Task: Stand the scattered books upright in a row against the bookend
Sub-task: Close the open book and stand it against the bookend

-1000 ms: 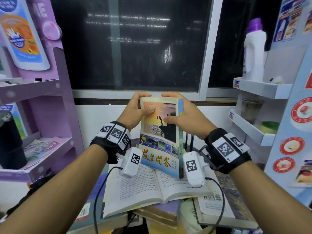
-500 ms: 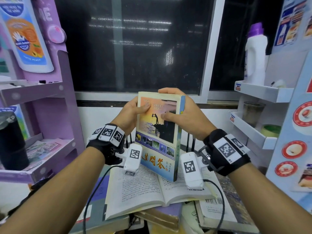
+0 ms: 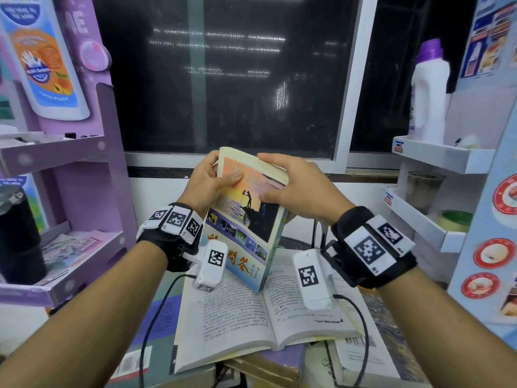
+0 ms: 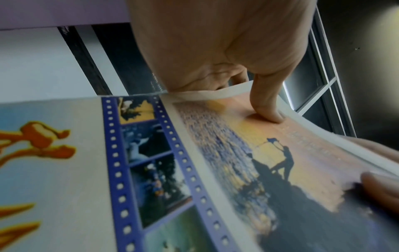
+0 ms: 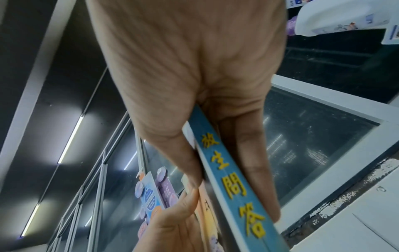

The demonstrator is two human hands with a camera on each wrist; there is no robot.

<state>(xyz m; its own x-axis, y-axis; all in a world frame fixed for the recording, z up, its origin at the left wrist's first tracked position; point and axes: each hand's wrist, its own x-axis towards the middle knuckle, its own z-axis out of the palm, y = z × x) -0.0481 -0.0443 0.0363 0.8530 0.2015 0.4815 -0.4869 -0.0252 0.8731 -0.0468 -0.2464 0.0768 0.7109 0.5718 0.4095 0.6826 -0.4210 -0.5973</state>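
Both hands pinch paperback (image 3: 246, 217): left hand (image 3: 205, 183) on cover edge, right hand (image 3: 293, 189) on spine. Mid-carry above open book (image 3: 251, 312). Next: locate bookend, stand it upright.

Glossy paper cover on the paperback book (image 3: 246, 219); open book (image 3: 251, 312) pages matt.

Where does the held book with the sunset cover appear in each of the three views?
Head: sunset-cover book at centre, between both hands.
Left wrist: its cover fills the lower frame.
Right wrist: only its blue spine, lower centre.
Shared landmark: the dark window.
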